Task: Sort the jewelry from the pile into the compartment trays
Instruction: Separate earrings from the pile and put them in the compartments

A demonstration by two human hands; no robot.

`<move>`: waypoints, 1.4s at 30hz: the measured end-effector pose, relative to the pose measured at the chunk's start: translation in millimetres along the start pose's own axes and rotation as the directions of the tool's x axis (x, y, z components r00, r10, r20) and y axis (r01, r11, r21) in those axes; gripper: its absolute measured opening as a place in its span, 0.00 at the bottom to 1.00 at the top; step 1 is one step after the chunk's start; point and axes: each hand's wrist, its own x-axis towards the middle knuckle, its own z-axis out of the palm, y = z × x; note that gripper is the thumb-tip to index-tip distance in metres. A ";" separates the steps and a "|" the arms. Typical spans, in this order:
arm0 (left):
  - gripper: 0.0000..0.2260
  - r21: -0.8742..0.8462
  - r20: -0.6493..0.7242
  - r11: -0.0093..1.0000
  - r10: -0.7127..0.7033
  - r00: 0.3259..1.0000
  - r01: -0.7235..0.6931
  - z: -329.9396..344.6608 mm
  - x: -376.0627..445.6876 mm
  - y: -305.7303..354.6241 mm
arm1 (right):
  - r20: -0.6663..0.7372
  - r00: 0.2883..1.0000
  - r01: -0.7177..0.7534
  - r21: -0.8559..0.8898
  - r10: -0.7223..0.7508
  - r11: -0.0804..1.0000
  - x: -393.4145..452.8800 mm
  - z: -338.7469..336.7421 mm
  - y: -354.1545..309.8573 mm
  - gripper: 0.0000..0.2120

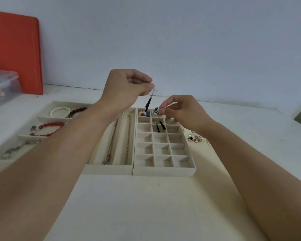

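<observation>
A black drop earring [148,106] is pinched by its thin wire hook in the left hand [127,88] and hangs above the far row of the grid tray [165,169]. A small blue-and-white earring [155,111] is pinched in the right hand [180,111] over the same row. Both are judged light and delicate, best held at the hook.

Two bare forearms reach in from the near edge, with no sleeves covering them. The left hand [127,87] and the right hand [181,112] are bare, with short, plain fingernails where these show.
</observation>
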 end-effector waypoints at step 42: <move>0.04 0.026 0.038 0.999 -0.025 0.999 0.024 3.8 -4.4 -6.6 | 0.159 0.978 -0.005 -0.634 0.137 0.774 -4.2 4.2 -6.3 0.13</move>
